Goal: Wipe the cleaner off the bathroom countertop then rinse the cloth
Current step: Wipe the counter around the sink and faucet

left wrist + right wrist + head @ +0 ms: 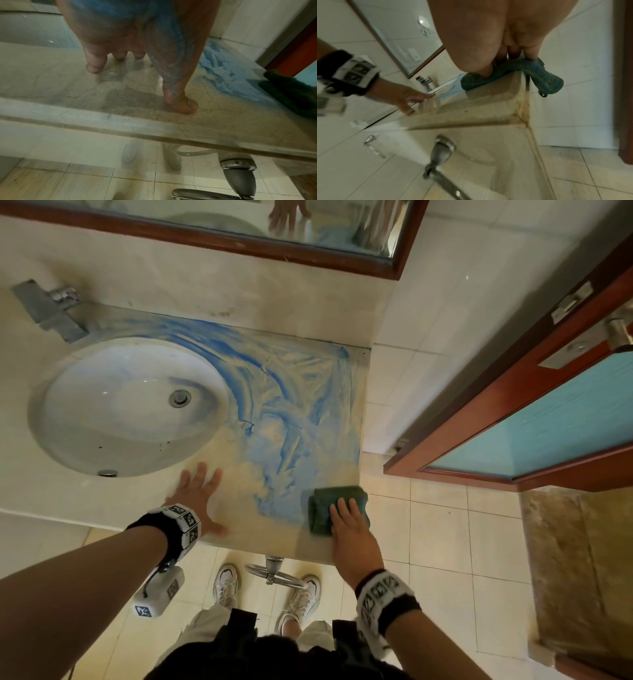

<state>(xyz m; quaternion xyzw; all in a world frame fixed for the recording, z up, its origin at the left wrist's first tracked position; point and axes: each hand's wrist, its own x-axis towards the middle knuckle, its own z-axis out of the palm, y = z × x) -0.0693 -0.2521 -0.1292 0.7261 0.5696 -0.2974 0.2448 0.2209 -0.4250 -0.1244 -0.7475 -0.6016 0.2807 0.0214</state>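
**Head view: cloth at the table's front right corner, blue cleaner over the surface behind it**

Head view takes in the whole scene. The beige stone table [239, 474] runs along the wall, with an oval white sink [126, 405] sunk into its left part and a chrome faucet [51, 306] behind that. Blue cleaner [291, 405] is smeared in swirls from the sink's right rim across to the table's right edge; the strip along the front edge looks bare. A wood-framed mirror [222, 237] hangs above, and a door [531, 405] with a blue panel stands open at the right.

The left hand [195, 498] lies flat on the table just in front of the sink, fingers spread and straight. The right hand [352, 529] presses straight fingers down on the folded green cloth [329, 505], which sits at the front right corner, touching the edge of the blue smear.

The left wrist view adds what the head view cannot: blue cleaner streaked on the palm and thumb of the left hand [137, 47], with the thumb tip and fingertips planted on the stone, and the cloth [291, 94] at the far right.

The right wrist view shows the cloth [513, 75] draped over the table's corner, one end hanging off the side, and a small loop dangling from it. The right hand's fingers [515, 52] rest on top of it; the thumb presses its near edge.
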